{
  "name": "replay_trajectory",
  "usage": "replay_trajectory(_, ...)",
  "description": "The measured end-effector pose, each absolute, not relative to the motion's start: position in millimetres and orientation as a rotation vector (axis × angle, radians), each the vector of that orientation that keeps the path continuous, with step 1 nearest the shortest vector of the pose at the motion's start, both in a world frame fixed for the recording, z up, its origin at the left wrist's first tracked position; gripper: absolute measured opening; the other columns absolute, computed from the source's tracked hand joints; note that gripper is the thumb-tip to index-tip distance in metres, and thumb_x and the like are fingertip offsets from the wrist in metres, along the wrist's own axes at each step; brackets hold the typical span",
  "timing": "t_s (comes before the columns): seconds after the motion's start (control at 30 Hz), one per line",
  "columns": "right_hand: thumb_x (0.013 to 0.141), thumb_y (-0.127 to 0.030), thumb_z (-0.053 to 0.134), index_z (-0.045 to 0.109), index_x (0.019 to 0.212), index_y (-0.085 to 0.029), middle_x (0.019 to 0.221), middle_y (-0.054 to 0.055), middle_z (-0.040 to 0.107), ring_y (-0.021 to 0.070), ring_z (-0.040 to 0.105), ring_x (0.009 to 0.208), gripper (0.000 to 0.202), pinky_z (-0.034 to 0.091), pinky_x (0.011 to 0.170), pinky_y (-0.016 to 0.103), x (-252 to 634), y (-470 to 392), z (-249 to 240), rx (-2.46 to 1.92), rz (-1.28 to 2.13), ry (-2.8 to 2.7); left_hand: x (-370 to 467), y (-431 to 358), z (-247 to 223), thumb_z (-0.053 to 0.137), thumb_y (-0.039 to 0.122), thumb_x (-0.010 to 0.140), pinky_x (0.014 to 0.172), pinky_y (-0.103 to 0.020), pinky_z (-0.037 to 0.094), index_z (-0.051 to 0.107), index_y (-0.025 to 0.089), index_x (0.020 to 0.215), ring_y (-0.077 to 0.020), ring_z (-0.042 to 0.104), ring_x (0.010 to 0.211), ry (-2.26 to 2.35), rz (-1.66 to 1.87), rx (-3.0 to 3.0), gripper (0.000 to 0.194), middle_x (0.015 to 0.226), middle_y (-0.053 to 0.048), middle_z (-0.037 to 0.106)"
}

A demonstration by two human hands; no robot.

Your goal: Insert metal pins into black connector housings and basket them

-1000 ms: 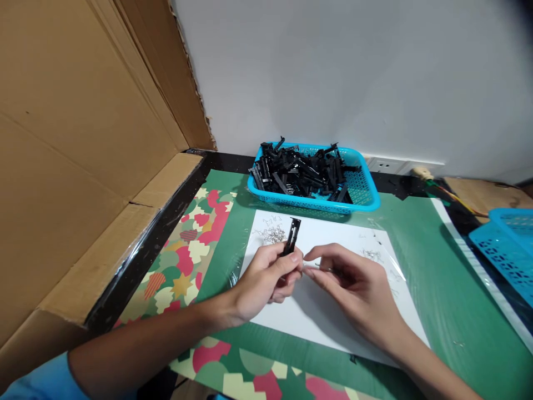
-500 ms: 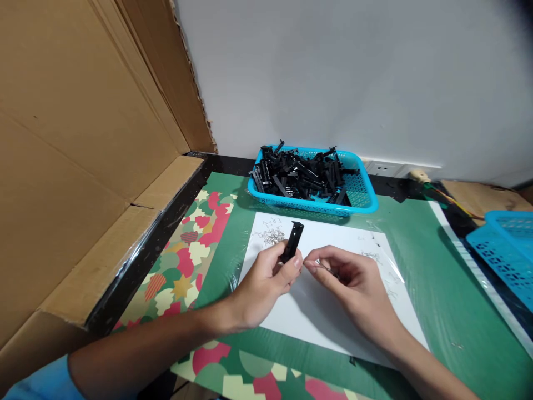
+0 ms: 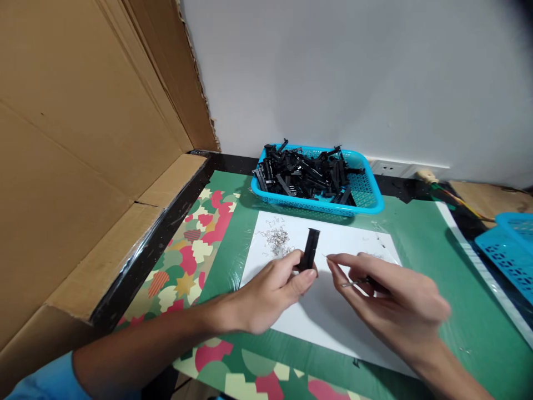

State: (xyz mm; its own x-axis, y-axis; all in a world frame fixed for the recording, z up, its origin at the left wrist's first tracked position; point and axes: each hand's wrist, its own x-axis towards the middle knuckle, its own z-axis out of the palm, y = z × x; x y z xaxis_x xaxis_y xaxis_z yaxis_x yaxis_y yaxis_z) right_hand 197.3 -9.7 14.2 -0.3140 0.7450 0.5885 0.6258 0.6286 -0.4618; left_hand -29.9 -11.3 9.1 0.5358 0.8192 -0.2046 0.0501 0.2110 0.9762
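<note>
Above the white sheet (image 3: 328, 319), my left hand (image 3: 281, 289) grips a narrow black plastic part (image 3: 310, 248), which stands up from the fingers with a slight tilt. To its right, my right hand (image 3: 381, 294) pinches a tiny thin metal piece (image 3: 325, 256) between thumb and forefinger. A slim metal tool (image 3: 350, 284) lies within the curled fingers of the same hand; its rear part is hidden. The two hands are apart. Many small wire pieces (image 3: 277, 239) lie heaped on the sheet's left side, behind my left hand.
A blue basket (image 3: 318, 208) full of black parts stands against the wall. Another blue basket (image 3: 503, 250) is at the right edge. Cardboard (image 3: 83, 139) rises at the left. A socket with a plug (image 3: 427, 176) and wires sits at the back right.
My right hand has moved right, away from my left hand, and turned, so the metal tool shows more. The black part has shifted slightly right with my left hand.
</note>
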Motion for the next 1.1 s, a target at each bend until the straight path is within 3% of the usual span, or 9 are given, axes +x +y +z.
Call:
replay_trajectory(0.2,0.098,-0.01,0.066,0.073,0.119,-0.029,0.06,-0.005,0.057,0.0131,0.047,0.048,0.029,0.036,0.053,0.031,206.0,-4.8,7.5,-0.919,0.091,-2.219,-28.0,-9.3,6.9,0.056,0.058,0.106,0.059,-0.026,0.033,0.05,0.021,0.086,-0.012,0.046,0.065,0.914,0.62,1.342,0.043,0.076,0.001,0.053)
replay_trajectory(0.4,0.098,-0.01,0.066,0.07,0.113,-0.026,0.062,-0.005,0.059,0.0118,0.047,0.048,0.022,0.037,0.052,0.028,205.7,-2.6,13.2,-0.938,0.147,-2.226,-27.4,-10.5,4.2,0.059,0.057,0.105,0.055,-0.026,0.03,0.053,0.02,0.095,-0.0107,0.042,0.061,0.904,0.68,1.315,0.039,0.073,0.004,0.048)
replay_trajectory(0.57,0.099,-0.023,0.065,0.075,0.1,-0.023,0.068,-0.001,0.066,0.0123,0.053,0.051,0.011,0.039,0.048,0.027,216.4,10.3,20.7,-1.161,0.606,-2.236,-24.8,-9.9,2.0,0.054,0.063,0.105,0.053,-0.023,0.026,0.052,0.019,0.097,-0.008,0.036,0.059,0.892,0.856,1.133,0.044,0.077,0.005,0.043)
replay_trajectory(0.83,0.102,-0.05,0.065,0.079,0.093,-0.022,0.064,-0.001,0.053,0.014,0.042,0.057,0.033,0.03,0.05,0.027,220.9,18.5,16.9,-1.341,1.128,-1.989,-23.4,-3.6,2.3,0.058,0.064,0.102,0.051,-0.02,0.022,0.041,0.021,0.087,-0.006,0.031,0.058,0.944,0.94,0.991,0.048,0.077,0.006,0.042)
replay_trajectory(1.1,0.097,-0.052,0.072,0.08,0.091,-0.021,0.061,-0.002,0.046,0.0133,0.035,0.057,0.033,0.026,0.051,0.027,209.3,16.6,13.9,-1.339,1.123,-1.887,-23.4,-9.3,-5.6,0.061,0.059,0.103,0.051,-0.023,0.023,0.047,0.021,0.092,-0.0081,0.033,0.059,0.932,0.898,1.108,0.042,0.074,0.006,0.039)
